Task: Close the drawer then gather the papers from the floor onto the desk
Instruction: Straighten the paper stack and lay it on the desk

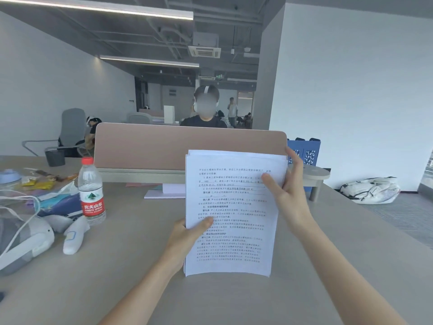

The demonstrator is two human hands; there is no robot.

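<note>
A stack of printed white papers (pixel 234 207) stands upright with its bottom edge resting on the grey desk (pixel 140 266). My left hand (pixel 187 235) grips the stack's left edge low down, thumb on the front page. My right hand (pixel 288 191) holds the right edge near the top, thumb across the text and fingers behind the sheets. The drawer and the floor under the desk are out of view.
A water bottle with a red label (pixel 91 191) stands left of the papers. White devices (pixel 72 235), cables and snack wrappers lie at the far left. A pink divider panel (pixel 164 146) runs behind the papers, with a person seated beyond it. A white bag (pixel 372 190) lies on the floor at right.
</note>
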